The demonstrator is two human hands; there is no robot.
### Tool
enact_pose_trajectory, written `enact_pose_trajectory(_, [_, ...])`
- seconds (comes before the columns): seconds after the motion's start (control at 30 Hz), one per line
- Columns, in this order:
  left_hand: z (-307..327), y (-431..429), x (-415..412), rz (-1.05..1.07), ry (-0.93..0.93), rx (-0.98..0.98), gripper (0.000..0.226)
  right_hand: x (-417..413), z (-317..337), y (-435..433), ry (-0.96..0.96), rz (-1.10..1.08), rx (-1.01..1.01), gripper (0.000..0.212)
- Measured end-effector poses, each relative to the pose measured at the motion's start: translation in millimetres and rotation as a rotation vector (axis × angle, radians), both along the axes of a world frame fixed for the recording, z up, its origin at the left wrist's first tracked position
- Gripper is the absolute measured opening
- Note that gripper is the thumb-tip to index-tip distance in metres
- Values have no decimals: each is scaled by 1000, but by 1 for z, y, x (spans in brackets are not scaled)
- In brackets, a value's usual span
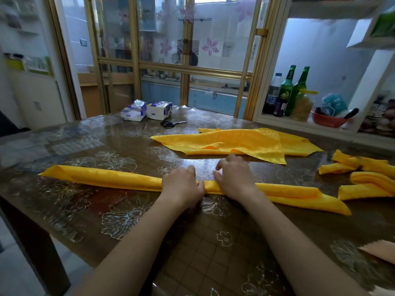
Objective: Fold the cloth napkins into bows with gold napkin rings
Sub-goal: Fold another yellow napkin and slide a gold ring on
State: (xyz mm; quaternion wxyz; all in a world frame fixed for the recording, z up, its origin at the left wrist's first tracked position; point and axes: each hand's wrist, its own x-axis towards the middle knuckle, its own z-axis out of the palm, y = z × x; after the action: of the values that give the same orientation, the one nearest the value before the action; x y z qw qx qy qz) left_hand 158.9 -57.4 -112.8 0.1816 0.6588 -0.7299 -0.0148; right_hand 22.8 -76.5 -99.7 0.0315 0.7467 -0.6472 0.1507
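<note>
Head view: left hand (pixel 181 184) and right hand (pixel 233 180) rest curled mid-strip (pixel 96 176), grip unclear; no bow yet, far napkins (pixel 235 142) unfolded.
</note>
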Motion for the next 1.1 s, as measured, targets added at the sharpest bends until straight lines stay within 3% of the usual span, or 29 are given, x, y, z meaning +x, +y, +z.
enact_pose_trajectory(0.17, [-4,-2,-13,112,-144,133,47,-7,-23,-2,-55,29,257,49])
enact_pose_trajectory(0.43, [-3,3,-8,79,-24,88,40,-58,-24,29,21,-208,358,62])
enact_pose_trajectory(0.53, [-6,6,-8,-77,55,-42,23,-89,-21,40,26,-337,385,61])
enact_pose_trajectory(0.6, [-6,7,-8,-264,14,-99,25,-98,-11,41,60,-367,348,59])
enact_pose_trajectory(0.7, [-6,5,-8,-366,36,-75,30,-99,10,42,32,-289,345,41])
enact_pose_trajectory(0.97, [12,15,-12,-282,27,1,30,-71,72,69,64,-123,407,9])
enact_pose_trajectory(1.03, [20,18,-12,-248,152,107,37,-43,91,84,-13,-41,404,16])
enact_pose_trajectory(1.1, [28,15,-7,-215,412,347,51,-12,97,101,-257,49,468,17])
